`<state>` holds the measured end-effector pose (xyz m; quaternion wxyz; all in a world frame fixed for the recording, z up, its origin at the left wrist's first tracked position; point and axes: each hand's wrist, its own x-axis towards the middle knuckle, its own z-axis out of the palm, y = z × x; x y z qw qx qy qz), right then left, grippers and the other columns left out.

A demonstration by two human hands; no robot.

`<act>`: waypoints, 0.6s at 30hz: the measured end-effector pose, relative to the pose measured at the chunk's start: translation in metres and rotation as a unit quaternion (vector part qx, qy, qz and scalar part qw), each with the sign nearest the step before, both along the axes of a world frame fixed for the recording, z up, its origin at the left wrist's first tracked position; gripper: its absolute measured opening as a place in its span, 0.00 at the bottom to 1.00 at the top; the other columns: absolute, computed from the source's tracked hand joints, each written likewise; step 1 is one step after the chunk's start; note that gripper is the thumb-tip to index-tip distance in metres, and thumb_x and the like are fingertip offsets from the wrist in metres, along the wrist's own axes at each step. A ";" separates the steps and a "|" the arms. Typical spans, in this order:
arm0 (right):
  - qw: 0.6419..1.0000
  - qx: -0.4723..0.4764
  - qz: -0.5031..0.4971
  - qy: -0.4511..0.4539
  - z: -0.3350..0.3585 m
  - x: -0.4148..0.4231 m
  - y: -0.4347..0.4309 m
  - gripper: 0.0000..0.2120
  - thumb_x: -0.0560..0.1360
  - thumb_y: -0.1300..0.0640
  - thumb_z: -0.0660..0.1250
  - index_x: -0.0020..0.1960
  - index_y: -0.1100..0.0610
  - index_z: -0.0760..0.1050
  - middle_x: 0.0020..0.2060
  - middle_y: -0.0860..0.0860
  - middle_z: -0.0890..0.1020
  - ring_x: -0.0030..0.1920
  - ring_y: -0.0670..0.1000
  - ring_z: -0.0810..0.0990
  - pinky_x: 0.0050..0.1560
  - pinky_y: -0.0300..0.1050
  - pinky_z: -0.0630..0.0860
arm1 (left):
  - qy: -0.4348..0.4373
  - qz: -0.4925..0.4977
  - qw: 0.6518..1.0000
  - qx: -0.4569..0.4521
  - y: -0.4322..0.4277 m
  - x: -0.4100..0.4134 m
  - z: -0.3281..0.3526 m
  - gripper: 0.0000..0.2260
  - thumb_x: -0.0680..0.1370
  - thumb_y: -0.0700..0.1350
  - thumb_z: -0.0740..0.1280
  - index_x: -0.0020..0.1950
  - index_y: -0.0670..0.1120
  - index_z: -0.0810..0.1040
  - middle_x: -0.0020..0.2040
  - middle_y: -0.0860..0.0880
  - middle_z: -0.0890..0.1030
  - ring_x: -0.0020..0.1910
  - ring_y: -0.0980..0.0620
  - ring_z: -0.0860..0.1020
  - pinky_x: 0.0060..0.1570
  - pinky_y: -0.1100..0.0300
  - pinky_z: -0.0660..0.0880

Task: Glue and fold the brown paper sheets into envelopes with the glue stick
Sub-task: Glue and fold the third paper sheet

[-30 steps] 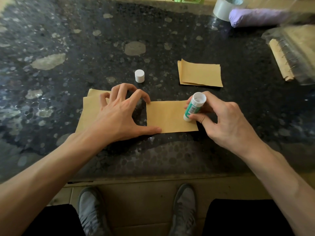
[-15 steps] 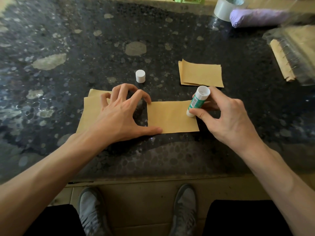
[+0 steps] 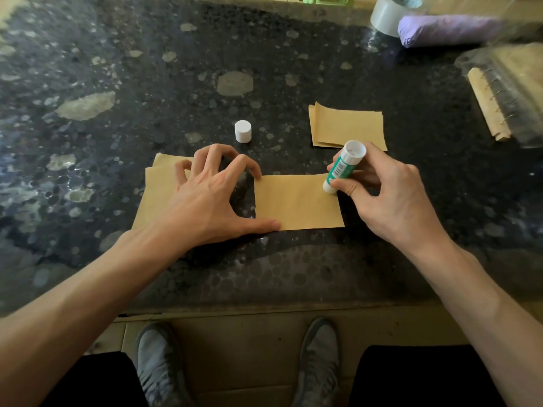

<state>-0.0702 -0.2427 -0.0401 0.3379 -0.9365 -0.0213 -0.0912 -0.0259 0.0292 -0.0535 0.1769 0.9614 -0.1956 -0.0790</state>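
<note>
A brown paper sheet [image 3: 296, 202] lies flat near the front of the dark speckled table [image 3: 147, 69]. My left hand [image 3: 205, 201] spreads over its left edge, thumb and fingertips pressing the paper down. My right hand [image 3: 390, 198] grips a green and white glue stick [image 3: 342, 167], tilted, its lower tip touching the sheet's upper right corner. The stick's white cap [image 3: 243, 131] stands alone behind my left hand. More brown sheets [image 3: 152, 198] lie under my left hand and wrist. A small stack of folded brown pieces [image 3: 348, 127] sits behind the glue stick.
At the back right stand a roll of clear tape [image 3: 388, 16], a purple bundle [image 3: 446, 29] and a spiral-bound notebook in clear plastic [image 3: 505, 95]. The table's front edge runs just below my forearms; my shoes show underneath.
My right hand has drawn the glue stick along the sheet's right edge, from its lower part up to the top right corner. My left hand has stayed put.
</note>
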 end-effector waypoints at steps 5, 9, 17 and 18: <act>1.000 -0.011 -0.015 -0.013 -0.002 0.002 0.002 0.18 0.77 0.51 0.76 0.63 0.56 0.77 0.54 0.40 0.78 0.54 0.35 0.77 0.49 0.17 0.70 | 0.001 0.000 1.000 0.003 0.000 0.000 0.000 0.39 0.59 0.82 0.65 0.65 0.65 0.68 0.68 0.56 0.62 0.75 0.51 0.56 0.72 0.46 0.54; 0.999 -0.023 -0.019 -0.019 -0.004 0.006 0.002 0.19 0.77 0.50 0.75 0.64 0.56 0.77 0.59 0.47 0.84 0.54 0.37 0.77 0.48 0.17 0.69 | 0.000 -0.001 1.000 0.001 0.000 0.000 0.000 0.39 0.59 0.82 0.65 0.65 0.65 0.68 0.68 0.56 0.62 0.75 0.51 0.56 0.72 0.46 0.54; 0.999 -0.032 -0.022 -0.030 -0.005 0.011 0.001 0.18 0.77 0.52 0.75 0.64 0.56 0.77 0.59 0.49 0.84 0.54 0.36 0.76 0.47 0.18 0.70 | -0.002 -0.003 1.000 0.001 0.001 0.000 0.000 0.38 0.60 0.82 0.66 0.65 0.65 0.68 0.68 0.56 0.62 0.75 0.51 0.56 0.72 0.45 0.54; 0.999 -0.031 -0.022 -0.033 -0.005 0.012 0.001 0.18 0.77 0.52 0.75 0.63 0.56 0.77 0.59 0.49 0.84 0.54 0.37 0.77 0.48 0.18 0.70 | -0.002 -0.003 1.000 0.002 0.001 0.000 0.000 0.38 0.60 0.82 0.66 0.65 0.65 0.68 0.68 0.56 0.62 0.75 0.51 0.56 0.72 0.45 0.54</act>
